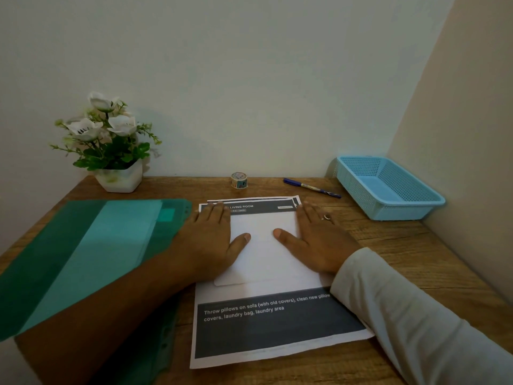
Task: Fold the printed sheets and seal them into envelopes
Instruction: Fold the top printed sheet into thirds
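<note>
Head view: both arms reach forward over the table, the bare left forearm crossing a green folder and the right arm in a pale sleeve. The left hand and right hand lie palm down, side by side, thumbs pointing toward each other with a gap between them. Each grip is fully open: the fingers are straight and close together, pressing flat and curled round nothing. They press on a plain white piece of paper; I cannot tell whether it is a folded flap or an envelope. It lies on the printed sheets, stacked at the table's middle, and the fingertips reach the dark header strip at the sheets' far edge. A ring shows on the right hand. Along the wall stand a flower pot, a tape roll, a pen and a blue basket.
</note>
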